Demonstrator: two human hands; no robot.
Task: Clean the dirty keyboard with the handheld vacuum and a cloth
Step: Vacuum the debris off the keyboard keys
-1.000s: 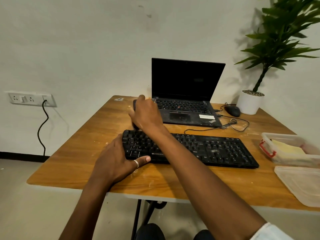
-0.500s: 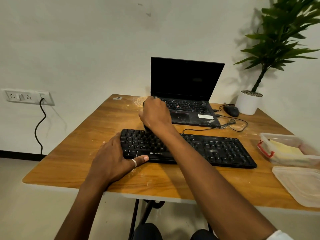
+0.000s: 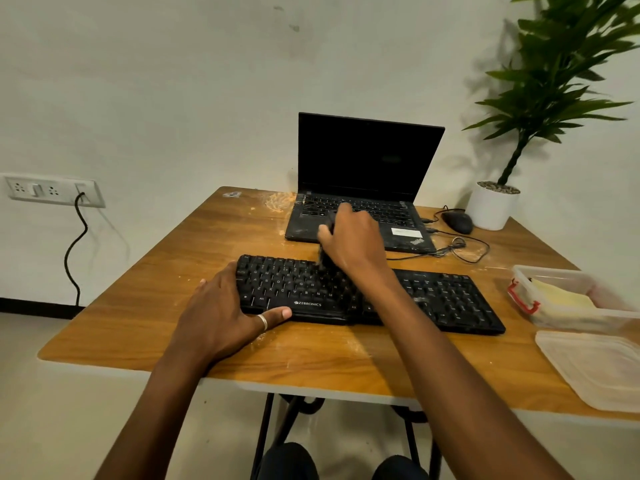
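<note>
Both forearms bare, entering from 6 o'clock. Left hand [image 3: 221, 315] at 7 o'clock of centre: palm down, flat, fingers loosely together pointing to 12, thumb stretched toward 3 o'clock, ring on thumb. Right arm runs from 5 o'clock diagonally toward 11, crossing in front of the left; wrist slightly flexed. Right hand [image 3: 353, 239] near centre, back of hand up, fingers curled closed round a small dark object, mostly hidden and blurred. Hands well apart.
</note>
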